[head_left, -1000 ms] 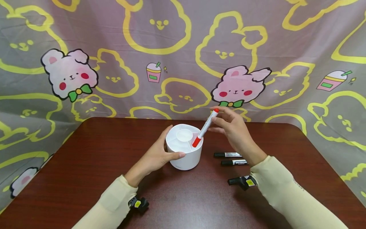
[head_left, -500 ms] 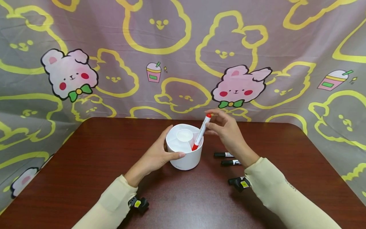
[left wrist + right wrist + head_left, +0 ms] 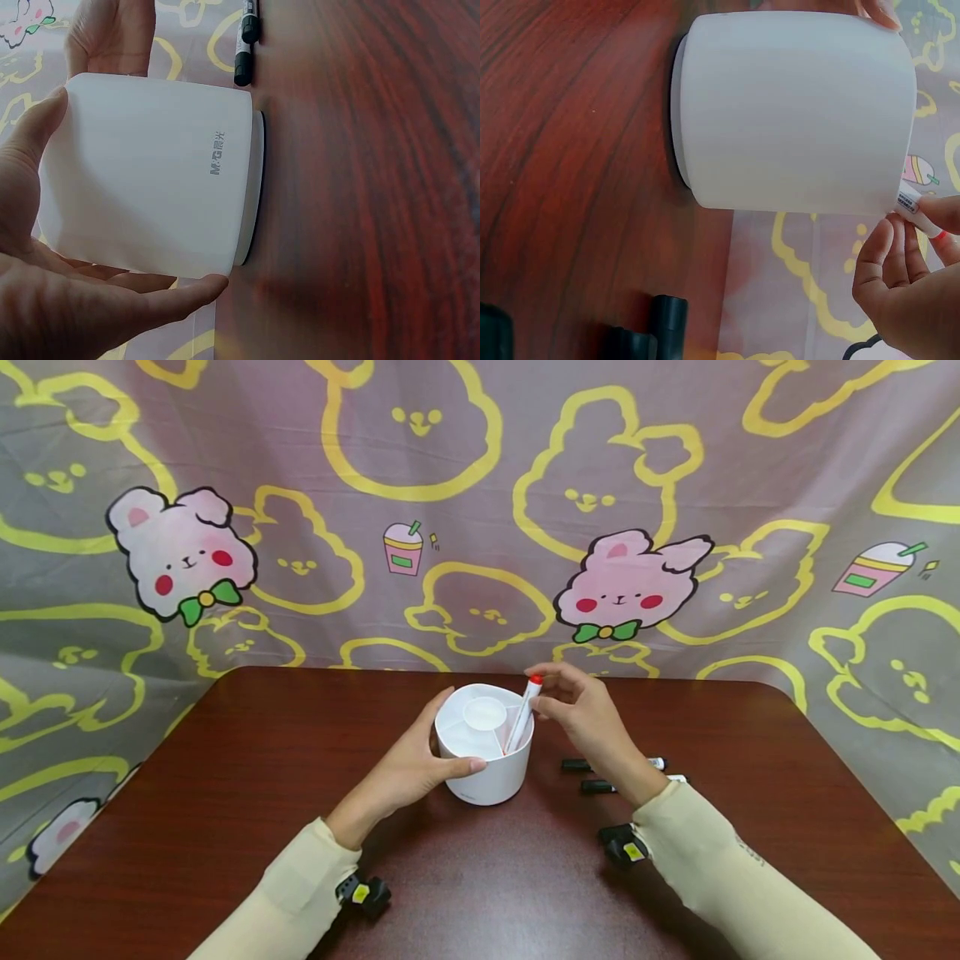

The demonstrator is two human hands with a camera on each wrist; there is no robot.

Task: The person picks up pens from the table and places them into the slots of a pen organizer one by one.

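A white pen holder [image 3: 487, 781] with several compartments stands upright on the table. My left hand [image 3: 408, 768] grips it from the left, thumb on the near side and fingers round the back. In its right compartment a red-tipped white marker [image 3: 522, 718] leans to the right, its lower end down inside the wall. My right hand [image 3: 581, 706] pinches that marker near its upper end. The right wrist view shows the marker's label [image 3: 907, 201] between thumb and fingers at the holder's rim.
Two black-capped whiteboard markers, the farther one [image 3: 576, 765] and the nearer one [image 3: 597, 787], lie right of the holder, partly behind my right wrist. The dark red-brown table [image 3: 262, 760] ends at a patterned cloth [image 3: 480, 527].
The red-tipped marker has gone down and left into the right compartment, my right hand moving with it. My left hand and the pen holder have stayed in place.
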